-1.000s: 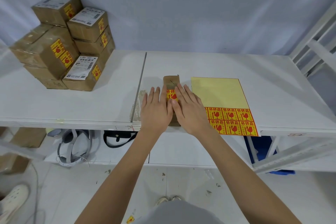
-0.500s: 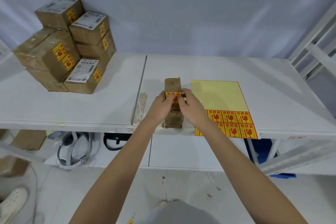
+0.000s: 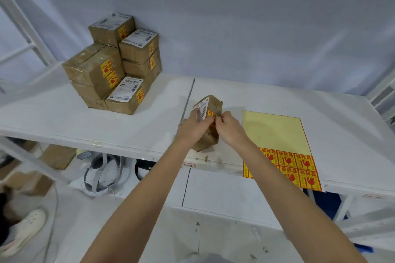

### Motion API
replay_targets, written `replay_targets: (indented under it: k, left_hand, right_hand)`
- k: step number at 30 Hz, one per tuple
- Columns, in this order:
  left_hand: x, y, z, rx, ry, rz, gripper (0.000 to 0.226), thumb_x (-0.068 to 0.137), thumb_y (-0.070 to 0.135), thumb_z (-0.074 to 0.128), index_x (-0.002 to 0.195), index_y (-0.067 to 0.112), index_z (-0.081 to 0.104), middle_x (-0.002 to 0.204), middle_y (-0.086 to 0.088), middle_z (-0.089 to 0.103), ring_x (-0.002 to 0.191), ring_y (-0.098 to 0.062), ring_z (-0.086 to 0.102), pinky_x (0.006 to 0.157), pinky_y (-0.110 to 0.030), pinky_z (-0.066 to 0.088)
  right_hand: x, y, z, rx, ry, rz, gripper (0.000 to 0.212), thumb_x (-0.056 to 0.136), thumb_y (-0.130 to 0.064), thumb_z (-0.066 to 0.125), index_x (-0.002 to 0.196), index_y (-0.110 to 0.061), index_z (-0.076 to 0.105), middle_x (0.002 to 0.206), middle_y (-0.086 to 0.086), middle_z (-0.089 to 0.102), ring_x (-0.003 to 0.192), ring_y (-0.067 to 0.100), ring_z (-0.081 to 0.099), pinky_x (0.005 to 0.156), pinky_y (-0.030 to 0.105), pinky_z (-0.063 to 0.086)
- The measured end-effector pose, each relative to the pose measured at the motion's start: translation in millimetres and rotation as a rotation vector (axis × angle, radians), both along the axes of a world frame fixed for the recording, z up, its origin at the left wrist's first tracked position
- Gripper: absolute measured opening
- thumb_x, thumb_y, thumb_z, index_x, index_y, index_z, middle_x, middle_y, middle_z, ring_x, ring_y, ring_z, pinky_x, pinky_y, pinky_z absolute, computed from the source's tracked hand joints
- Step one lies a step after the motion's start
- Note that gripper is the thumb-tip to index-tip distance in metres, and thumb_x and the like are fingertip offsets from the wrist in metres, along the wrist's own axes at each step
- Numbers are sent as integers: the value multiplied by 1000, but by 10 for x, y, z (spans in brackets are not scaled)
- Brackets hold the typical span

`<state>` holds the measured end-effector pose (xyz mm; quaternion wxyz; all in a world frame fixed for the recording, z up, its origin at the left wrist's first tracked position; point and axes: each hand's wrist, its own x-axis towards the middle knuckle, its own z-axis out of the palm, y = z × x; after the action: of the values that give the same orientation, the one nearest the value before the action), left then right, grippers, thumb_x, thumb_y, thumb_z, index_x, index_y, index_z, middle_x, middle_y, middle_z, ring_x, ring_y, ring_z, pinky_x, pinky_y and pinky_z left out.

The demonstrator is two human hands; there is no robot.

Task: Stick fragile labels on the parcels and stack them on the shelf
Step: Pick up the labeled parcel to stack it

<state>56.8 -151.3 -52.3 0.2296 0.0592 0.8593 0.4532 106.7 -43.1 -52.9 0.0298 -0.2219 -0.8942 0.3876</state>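
Your left hand (image 3: pixel 192 128) and right hand (image 3: pixel 229 129) both grip the labelled parcel (image 3: pixel 208 123), tilted at the worktop's (image 3: pixel 277 100) centre. Keep it level carrying toward the stack (image 3: pixel 115 64) at 10 o'clock.

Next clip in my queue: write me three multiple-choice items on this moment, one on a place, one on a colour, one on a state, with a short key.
1. Where does the stack of labelled parcels stand on the shelf?
A. far left, near the wall
B. on the sticker sheet
C. at the right end

2. What colours are the unused fragile labels on the sticker sheet?
A. blue on white
B. red on yellow
C. green on black

3. How is the small parcel held?
A. lying alone, untouched
B. by one hand only
C. by both hands, tilted

Key: 1 A, the stack sits back left by the wall. 2 B, red print on yellow squares. 3 C, the left hand and right hand grip it with one end raised.
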Motion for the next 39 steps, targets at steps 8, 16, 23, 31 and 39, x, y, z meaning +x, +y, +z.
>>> replay_targets:
  k: [8,16,23,31,39]
  left_hand:
    - [-437,-401,332,-293,146,87,76,78,47,62,140,16,31,138,-17,35,130,-34,30,106,-41,30]
    - [-849,-987,512,-586,405,176,77,79,55,59,136,9,34,137,-19,39,126,-36,36,101,-45,34]
    - [-1239,-1289,521,-856,550,181,73,79,60,57,130,11,38,128,-16,44,117,-33,41,96,-39,35]
    - [-1556,-1389,357,-895,599,97,58,87,44,56,132,12,37,128,-15,43,116,-31,41,96,-38,36]
    - [-1649,-1420,235,-791,601,138,64,92,57,34,139,13,36,136,-15,41,127,-30,37,106,-39,29]
  right_hand:
    - [-579,-347,168,361,-134,179,38,101,-33,27,110,-8,55,112,9,62,103,29,58,73,29,38]
    - [-1069,-768,245,458,-200,297,34,96,-24,36,117,-7,56,121,12,60,111,30,57,84,30,43]
    - [-1468,-1357,440,331,-22,378,34,99,-27,33,121,-8,49,122,13,58,113,31,54,83,32,41]
    - [-1804,-1577,329,241,-65,366,38,94,-24,43,131,-13,44,124,10,57,112,29,55,81,29,40]
    - [-1803,-1576,181,184,6,404,48,99,-32,38,142,-15,30,141,9,44,125,29,45,98,37,38]
